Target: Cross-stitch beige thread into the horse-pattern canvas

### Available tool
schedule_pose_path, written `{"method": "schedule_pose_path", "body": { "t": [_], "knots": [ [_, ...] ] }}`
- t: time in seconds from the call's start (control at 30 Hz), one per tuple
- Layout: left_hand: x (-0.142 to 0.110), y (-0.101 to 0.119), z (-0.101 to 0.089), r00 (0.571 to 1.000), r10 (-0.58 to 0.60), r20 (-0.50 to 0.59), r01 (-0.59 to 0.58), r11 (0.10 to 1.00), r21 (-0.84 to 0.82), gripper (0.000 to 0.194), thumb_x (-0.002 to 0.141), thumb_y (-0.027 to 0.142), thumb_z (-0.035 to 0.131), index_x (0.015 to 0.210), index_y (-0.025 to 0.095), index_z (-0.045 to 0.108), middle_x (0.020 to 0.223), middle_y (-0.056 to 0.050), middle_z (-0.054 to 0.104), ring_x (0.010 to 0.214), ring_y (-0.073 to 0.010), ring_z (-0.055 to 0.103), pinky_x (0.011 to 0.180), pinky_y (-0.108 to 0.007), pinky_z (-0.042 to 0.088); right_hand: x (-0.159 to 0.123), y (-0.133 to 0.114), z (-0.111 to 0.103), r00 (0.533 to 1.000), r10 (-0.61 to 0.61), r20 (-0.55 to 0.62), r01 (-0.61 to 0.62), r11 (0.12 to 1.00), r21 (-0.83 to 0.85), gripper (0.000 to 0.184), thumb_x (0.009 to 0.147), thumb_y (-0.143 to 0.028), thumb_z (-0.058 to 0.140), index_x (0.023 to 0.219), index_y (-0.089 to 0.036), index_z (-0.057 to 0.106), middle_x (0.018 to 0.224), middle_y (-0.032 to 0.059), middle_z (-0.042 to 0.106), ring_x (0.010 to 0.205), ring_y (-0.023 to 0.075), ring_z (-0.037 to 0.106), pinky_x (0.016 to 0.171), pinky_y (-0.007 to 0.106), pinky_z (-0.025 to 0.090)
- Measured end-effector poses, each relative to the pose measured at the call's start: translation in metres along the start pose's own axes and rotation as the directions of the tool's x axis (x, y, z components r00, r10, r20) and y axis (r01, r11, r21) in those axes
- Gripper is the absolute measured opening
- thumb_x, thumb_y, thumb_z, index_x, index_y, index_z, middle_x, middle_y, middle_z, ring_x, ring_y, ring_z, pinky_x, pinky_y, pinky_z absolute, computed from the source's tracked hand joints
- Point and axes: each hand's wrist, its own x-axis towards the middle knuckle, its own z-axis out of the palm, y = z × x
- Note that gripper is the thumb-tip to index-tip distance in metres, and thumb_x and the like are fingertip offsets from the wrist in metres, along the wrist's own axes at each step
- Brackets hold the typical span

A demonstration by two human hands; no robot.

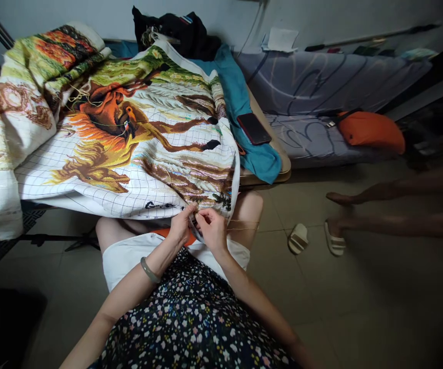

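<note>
Cloth (pixel 144 138): big cross-stitch canvas, spread over the table (pixel 285 171) in front of the person, near edge dropping toward the lap. Stitched horses in orange and tan, grid lines visible on the white areas. Left part bunched into a raised, folded heap.

Left hand (pixel 181 224): pinching the near edge of the cloth, thumb on top, near its right corner. Grey bangle (pixel 150 270) on that wrist.

Right hand (pixel 213 229): just beside the left, fingers curled in, tips at the same edge. Can't tell whether it pinches needle, thread or cloth; too small. Thin thread (pixel 244 222) runs out to the right of it, across the knee.

Loose yellow-green strands (pixel 80 95) lie on the cloth by the heap.

Right of the cloth: teal fabric (pixel 265 163) hanging over the table corner, 1 phone (pixel 254 128) on it, screen dark. Black garment (pixel 190 33) at the far edge.

Further right: sofa (pixel 298 82) with a patterned grey cover, orange bag (pixel 371 133) on the seat.

Floor: 1 loose slipper (pixel 298 239). Another person's legs (pixel 406 225) at right, blurred: 1 foot in the matching slipper, 1 bare.
</note>
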Motion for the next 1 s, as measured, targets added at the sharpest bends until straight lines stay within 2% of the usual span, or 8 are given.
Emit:
{"method": "schedule_pose_path", "body": {
  "t": [0.1,0.2,0.37,0.7,1.0],
  "knots": [
    [-0.002,0.001,0.001,1.000,-0.009,0.018,0.009,1.000,0.003,0.026,0.051,0.028,0.079,0.060,0.014,0.059,0.052,0.002,0.056,0.047,-0.0076,0.048,0.049,-0.023,0.035,-0.001,-0.003,-0.001,0.998,0.053,0.028,-0.056,0.991,0.118,0.019,0.075,-0.032,0.055,0.077,-0.014,0.060,0.059,0.0010,0.059,0.049,0.0121,0.056,0.048,0.022,0.048],
    [-0.003,0.001,0.001,0.999,-0.006,0.050,0.008,0.999,-0.033,0.026,0.051,0.028,0.079,0.060,0.014,0.059,0.053,0.003,0.056,0.047,-0.0072,0.048,0.050,-0.023,0.035,-0.004,-0.010,-0.005,0.995,0.099,0.034,-0.103,0.980,0.167,0.024,0.074,-0.034,0.055,0.084,-0.013,0.062,0.058,0.0003,0.058,0.044,0.0111,0.054,0.044,0.022,0.047],
    [-0.001,0.000,0.000,0.995,0.002,0.101,0.004,0.998,-0.055,0.024,0.053,0.028,0.079,0.061,0.015,0.060,0.057,0.002,0.058,0.050,-0.0081,0.051,0.053,-0.023,0.038,-0.005,-0.016,-0.009,0.990,0.135,0.031,-0.138,0.976,0.168,0.027,0.075,-0.033,0.053,0.089,-0.012,0.063,0.053,-0.0018,0.055,0.037,0.0096,0.050,0.039,0.020,0.042],
    [0.000,-0.001,-0.002,0.996,0.013,0.091,-0.010,0.999,-0.037,0.024,0.054,0.029,0.079,0.058,0.016,0.059,0.056,0.002,0.058,0.050,-0.0086,0.051,0.053,-0.024,0.038,0.002,-0.012,-0.010,0.992,0.096,0.087,-0.106,0.986,0.127,0.028,0.075,-0.033,0.052,0.089,-0.012,0.064,0.051,-0.0020,0.054,0.035,0.0085,0.047,0.035,0.019,0.038],
    [0.003,-0.004,-0.005,0.996,-0.001,0.085,0.004,0.999,-0.039,0.022,0.055,0.029,0.078,0.058,0.015,0.061,0.056,0.001,0.058,0.051,-0.0083,0.049,0.053,-0.024,0.036,0.004,-0.013,-0.008,0.990,0.108,0.088,-0.121,0.981,0.152,0.022,0.075,-0.031,0.052,0.084,-0.013,0.062,0.048,-0.0041,0.052,0.033,0.0079,0.046,0.034,0.017,0.036]
  ]
}}
